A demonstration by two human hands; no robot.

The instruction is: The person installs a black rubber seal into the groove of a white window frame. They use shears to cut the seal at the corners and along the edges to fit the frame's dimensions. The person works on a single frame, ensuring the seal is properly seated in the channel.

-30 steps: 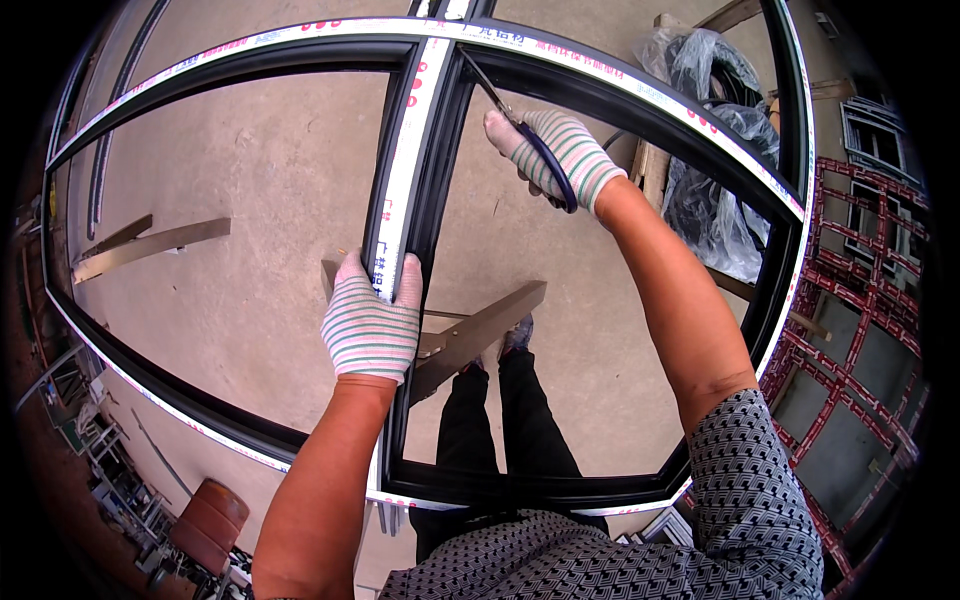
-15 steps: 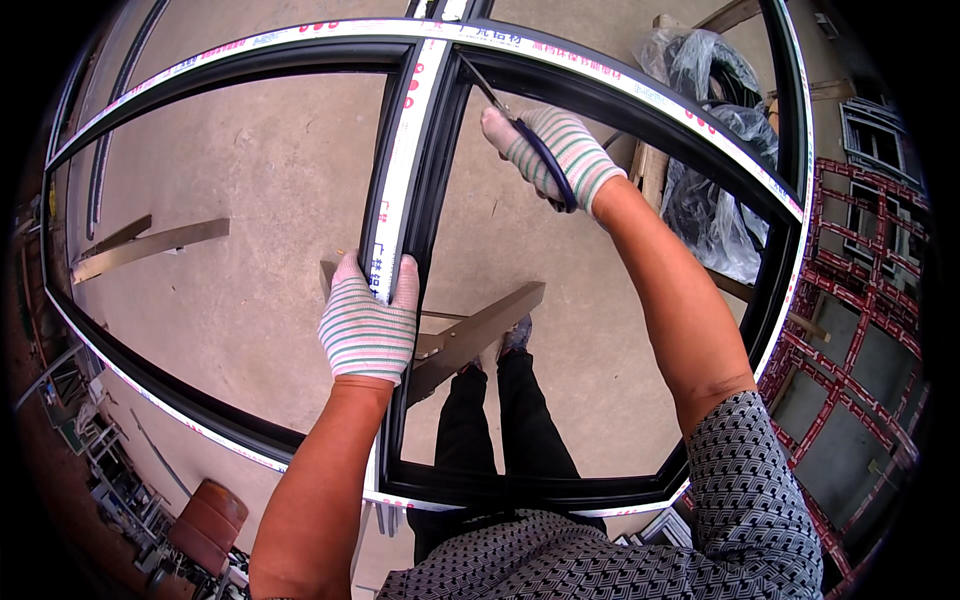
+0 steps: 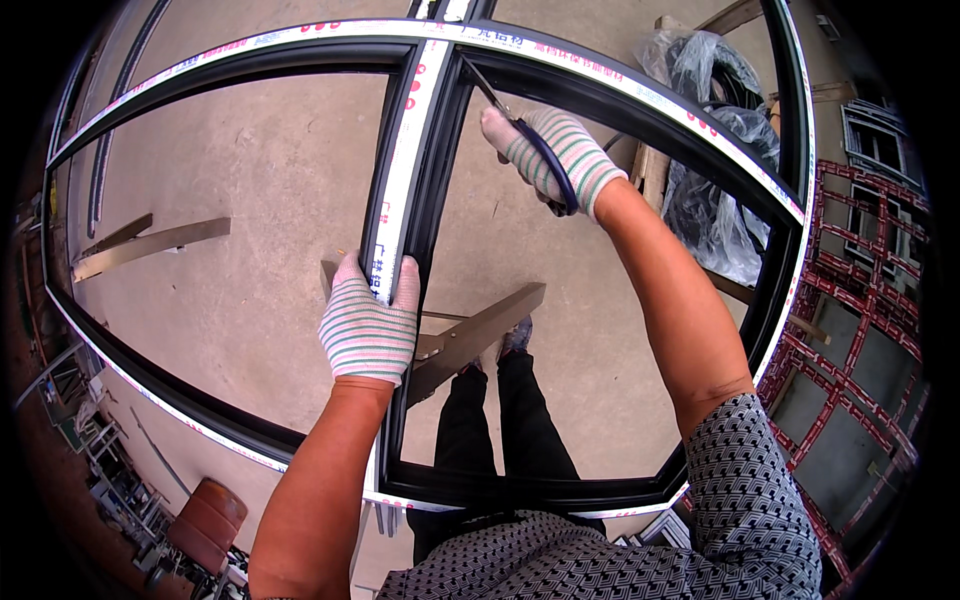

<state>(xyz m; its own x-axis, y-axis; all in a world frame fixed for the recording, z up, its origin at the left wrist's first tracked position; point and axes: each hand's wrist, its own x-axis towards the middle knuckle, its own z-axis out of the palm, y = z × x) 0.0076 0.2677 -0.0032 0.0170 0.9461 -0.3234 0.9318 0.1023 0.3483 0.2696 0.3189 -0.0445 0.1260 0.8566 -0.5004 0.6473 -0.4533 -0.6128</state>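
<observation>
A large black window frame (image 3: pixel 590 492), faced with white printed film, lies in front of me above the floor. My left hand (image 3: pixel 370 315), in a striped knit glove, is wrapped round its white-faced middle bar (image 3: pixel 403 150). In my right hand (image 3: pixel 560 150), gloved alike, is a pair of scissors (image 3: pixel 548 160) with dark blue handles. Their blades point up and left, the tips at the inner corner where the middle bar meets the far bar. Whether the tips touch the black strip there I cannot tell.
Wooden supports (image 3: pixel 480 325) stand under the frame, another (image 3: pixel 160 245) at left. Clear plastic wrap with black coils (image 3: pixel 715 210) lies at the far right. Red-and-white wrapped frames (image 3: pixel 850 330) lean on the right. A brown chair (image 3: pixel 208 525) and clutter fill the lower left.
Almost nothing differs. Both hands and the scissors keep their places, with only a very slight shift of the right hand and the view.
</observation>
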